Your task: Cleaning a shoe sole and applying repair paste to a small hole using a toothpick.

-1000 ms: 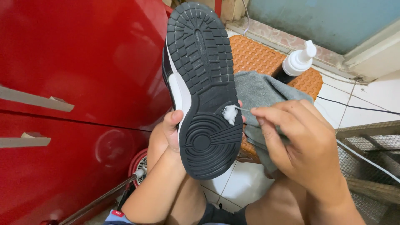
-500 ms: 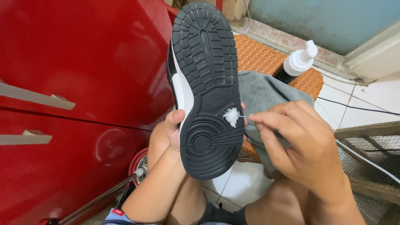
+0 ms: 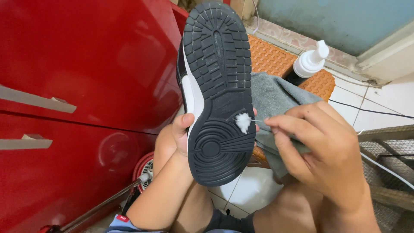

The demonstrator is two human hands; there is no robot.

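Sneaker standing sole-up at frame centre, left hand gripping its edge. Right hand pinching thin stick, apparently a cotton swab, tip pressing on sole tread (grey cloth draping behind). Working well here: keeping shoe steady, dabbing lightly along grooves.

Black ridged sole with white sidewall, white swab tip, grey cloth, orange perhaps woven mat, red cabinet.
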